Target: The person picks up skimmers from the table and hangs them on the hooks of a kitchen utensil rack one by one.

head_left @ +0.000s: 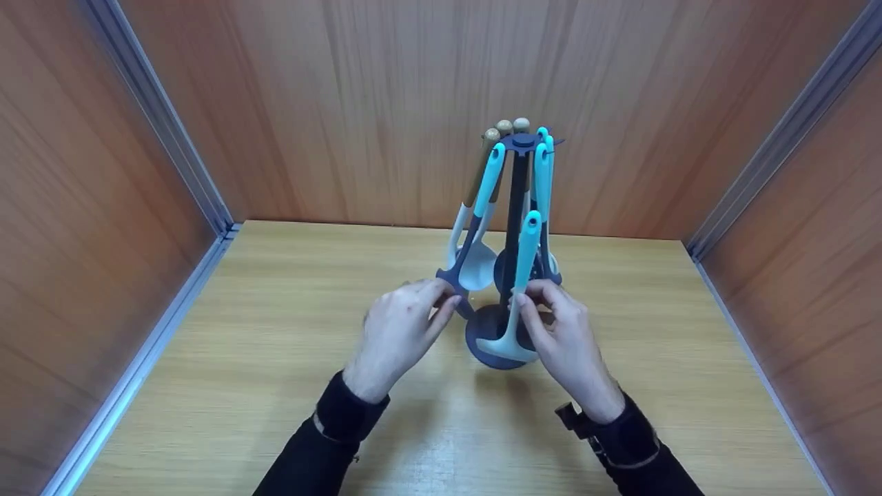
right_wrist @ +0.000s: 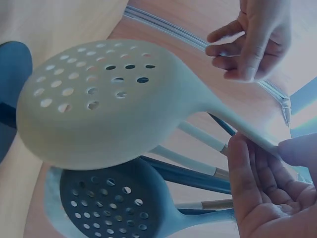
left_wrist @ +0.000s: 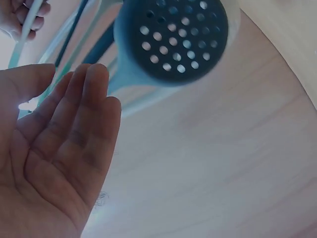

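My right hand (head_left: 566, 337) pinches a pale skimmer (right_wrist: 104, 104) by its neck between thumb and fingers. The skimmer's turquoise handle (head_left: 529, 238) points up, and its perforated head hangs in front of the stand's round base (head_left: 486, 324). Loosely bent and holding nothing, my left hand (head_left: 406, 327) is left of the stand. Its fingertips overlap a dark-headed utensil (head_left: 451, 277) with a turquoise handle in the head view. A dark skimmer (left_wrist: 173, 42) with round holes shows beyond the left fingers in the left wrist view.
Around the dark stand post (head_left: 515, 227) hang several utensils, some with wooden handles (head_left: 490, 141) and others with turquoise ones. A pale ladle or spoon head (head_left: 477, 267) hangs at the left. Wooden panels (head_left: 386, 103) enclose the light wood tabletop (head_left: 310, 289) at the back and sides.
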`<state>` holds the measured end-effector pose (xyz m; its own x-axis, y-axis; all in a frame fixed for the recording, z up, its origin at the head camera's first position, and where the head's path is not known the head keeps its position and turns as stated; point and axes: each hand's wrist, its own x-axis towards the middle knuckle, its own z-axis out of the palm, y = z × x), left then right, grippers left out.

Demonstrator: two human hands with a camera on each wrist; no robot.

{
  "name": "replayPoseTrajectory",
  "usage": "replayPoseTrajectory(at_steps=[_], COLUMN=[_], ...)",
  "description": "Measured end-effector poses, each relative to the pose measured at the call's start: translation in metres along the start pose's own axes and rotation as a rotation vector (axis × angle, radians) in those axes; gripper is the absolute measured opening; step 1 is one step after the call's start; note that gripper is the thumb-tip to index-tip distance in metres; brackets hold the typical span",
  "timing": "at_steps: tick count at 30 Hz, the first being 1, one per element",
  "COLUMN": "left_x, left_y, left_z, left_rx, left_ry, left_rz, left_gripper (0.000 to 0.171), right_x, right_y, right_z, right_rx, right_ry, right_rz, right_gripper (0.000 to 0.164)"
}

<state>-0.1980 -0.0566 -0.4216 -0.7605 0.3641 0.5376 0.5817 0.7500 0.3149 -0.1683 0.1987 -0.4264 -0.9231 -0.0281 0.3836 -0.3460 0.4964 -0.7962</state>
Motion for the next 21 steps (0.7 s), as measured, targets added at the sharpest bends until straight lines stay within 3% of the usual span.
replayPoseTrajectory(at_steps=[9,21], left_x=[0.004,0.008], left_y=[-0.021,-0.043], left_z=[-0.001,0.001], left_rx=[0.034,0.051], left_ry=[0.037,0.068], left_rz=[-0.082,-0.113], left_gripper=[0.023,0.025], right_x=[0.014,0.035], right_y=[-0.014,-0.027], right_z=[-0.007,-0.014], right_rx=[-0.016,-0.052], right_ry=[0.015,0.010], right_rz=[-0.027,-0.013], right_gripper=[0.020,0.024])
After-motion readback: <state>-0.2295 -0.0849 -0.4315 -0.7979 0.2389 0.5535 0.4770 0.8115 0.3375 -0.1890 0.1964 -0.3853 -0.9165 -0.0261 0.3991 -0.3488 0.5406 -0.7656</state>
